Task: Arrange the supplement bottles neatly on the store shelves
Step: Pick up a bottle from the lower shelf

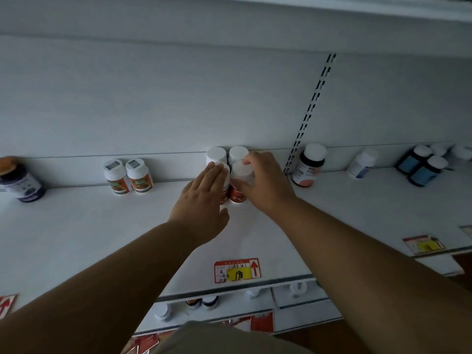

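Several white-capped bottles with red labels stand in a tight block at the back of the white shelf (255, 238). My left hand (204, 198) lies with straight fingers against the front left bottle (225, 192), covering most of it. My right hand (263, 182) curls round the front right red-label bottle (238, 194), fingers on its white cap. Two more white caps (216, 154) show behind, against the back panel.
Two orange-label bottles (129, 177) stand to the left, a dark purple jar (21, 182) at far left. To the right are a dark bottle with a pink label (307, 166), a white bottle (362, 163) and several blue-label bottles (421, 167). A price tag (237, 270) sits at the shelf's front edge.
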Demonstrator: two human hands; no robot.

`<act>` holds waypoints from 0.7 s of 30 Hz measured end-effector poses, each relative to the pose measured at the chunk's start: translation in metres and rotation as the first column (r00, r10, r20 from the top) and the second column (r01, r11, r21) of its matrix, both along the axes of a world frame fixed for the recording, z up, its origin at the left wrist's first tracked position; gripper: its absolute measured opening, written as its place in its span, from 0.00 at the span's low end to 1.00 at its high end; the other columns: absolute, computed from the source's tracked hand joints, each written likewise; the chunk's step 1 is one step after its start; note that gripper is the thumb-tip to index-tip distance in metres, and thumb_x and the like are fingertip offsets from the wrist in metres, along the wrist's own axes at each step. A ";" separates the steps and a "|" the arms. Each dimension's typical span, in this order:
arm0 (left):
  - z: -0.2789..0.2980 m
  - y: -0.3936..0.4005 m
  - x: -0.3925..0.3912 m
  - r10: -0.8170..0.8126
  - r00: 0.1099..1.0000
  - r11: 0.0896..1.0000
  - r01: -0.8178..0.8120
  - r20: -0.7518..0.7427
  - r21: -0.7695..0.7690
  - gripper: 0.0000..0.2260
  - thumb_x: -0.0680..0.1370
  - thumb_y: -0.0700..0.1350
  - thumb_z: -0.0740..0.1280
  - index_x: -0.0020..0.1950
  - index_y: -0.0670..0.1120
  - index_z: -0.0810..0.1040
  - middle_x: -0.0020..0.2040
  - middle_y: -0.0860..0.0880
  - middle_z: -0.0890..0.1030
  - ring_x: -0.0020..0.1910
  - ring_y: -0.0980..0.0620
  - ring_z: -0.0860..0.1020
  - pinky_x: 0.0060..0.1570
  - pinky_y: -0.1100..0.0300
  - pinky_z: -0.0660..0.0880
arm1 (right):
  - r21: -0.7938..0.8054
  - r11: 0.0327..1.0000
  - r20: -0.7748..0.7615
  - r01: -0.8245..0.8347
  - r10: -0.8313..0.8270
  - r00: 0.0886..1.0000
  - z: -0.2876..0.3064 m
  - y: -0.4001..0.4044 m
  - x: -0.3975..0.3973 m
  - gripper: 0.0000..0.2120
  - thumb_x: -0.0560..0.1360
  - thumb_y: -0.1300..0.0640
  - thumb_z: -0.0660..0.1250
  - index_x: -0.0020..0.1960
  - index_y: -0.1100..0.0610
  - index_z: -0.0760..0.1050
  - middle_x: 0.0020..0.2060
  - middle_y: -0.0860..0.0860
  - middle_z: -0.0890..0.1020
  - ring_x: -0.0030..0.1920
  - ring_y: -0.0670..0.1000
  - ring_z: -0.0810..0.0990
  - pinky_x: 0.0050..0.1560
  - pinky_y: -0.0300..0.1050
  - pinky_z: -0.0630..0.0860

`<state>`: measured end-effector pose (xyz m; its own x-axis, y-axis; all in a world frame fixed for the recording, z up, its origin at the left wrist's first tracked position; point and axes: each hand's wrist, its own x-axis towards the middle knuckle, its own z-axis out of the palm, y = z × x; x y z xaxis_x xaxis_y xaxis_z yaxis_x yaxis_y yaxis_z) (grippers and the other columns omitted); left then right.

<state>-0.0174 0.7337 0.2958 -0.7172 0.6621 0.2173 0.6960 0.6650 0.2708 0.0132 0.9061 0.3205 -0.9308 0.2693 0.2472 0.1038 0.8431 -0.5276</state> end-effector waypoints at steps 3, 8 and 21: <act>-0.004 -0.009 0.006 -0.022 1.000 0.998 0.023 -0.011 0.058 0.38 0.77 0.52 0.67 0.80 0.46 0.50 0.80 0.47 0.51 0.79 0.49 0.46 0.76 0.51 0.50 | 0.023 0.999 0.019 0.048 -0.048 0.999 0.002 -0.009 0.022 0.25 0.71 0.49 0.76 0.64 0.56 0.72 0.59 0.55 0.73 0.58 0.53 0.74 0.59 0.48 0.74; -0.004 -0.031 0.030 -0.020 1.000 0.996 0.018 0.023 0.087 0.34 0.75 0.51 0.69 0.77 0.44 0.60 0.75 0.43 0.64 0.75 0.43 0.61 0.74 0.46 0.59 | 0.009 0.997 0.026 0.079 -0.079 0.996 0.007 -0.040 0.062 0.19 0.75 0.50 0.72 0.61 0.54 0.71 0.56 0.53 0.73 0.53 0.48 0.72 0.52 0.40 0.68; -0.010 -0.174 0.182 0.204 0.978 0.979 -0.203 0.043 -0.033 0.29 0.76 0.51 0.68 0.75 0.48 0.64 0.72 0.48 0.69 0.72 0.46 0.66 0.71 0.52 0.61 | -0.102 0.978 -0.167 -0.184 0.166 0.972 0.008 -0.161 0.163 0.16 0.78 0.51 0.68 0.62 0.57 0.72 0.59 0.53 0.75 0.57 0.52 0.75 0.54 0.44 0.72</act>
